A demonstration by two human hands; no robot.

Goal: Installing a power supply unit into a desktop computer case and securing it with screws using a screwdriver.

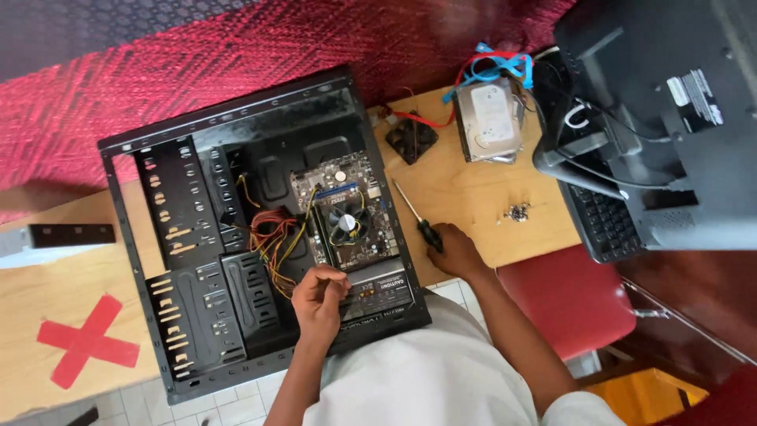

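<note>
Screwdriver (419, 221) with a black handle lies on the wooden counter (473, 205), just right of the open computer case (189, 260), its metal shaft pointing away from you. Your right hand (453, 251) rests on the counter's near edge with its fingers closed around the handle end of the tool. Your left hand (319, 296) is inside the case, fingers curled together over the near edge of the motherboard (347, 213); whether it pinches something small there you cannot tell. The round cooler fan (344, 223) sits in the middle of that board, and a bundle of red, yellow and black wires (272, 244) trails to its left. Farther back on the counter lie a small black fan (412, 140) and a hard drive (490, 120) with blue and red cables on top. A little heap of screws (517, 211) sits near the black keyboard (603, 221), and a red tape cross (87, 339) marks the counter at your left.
</note>
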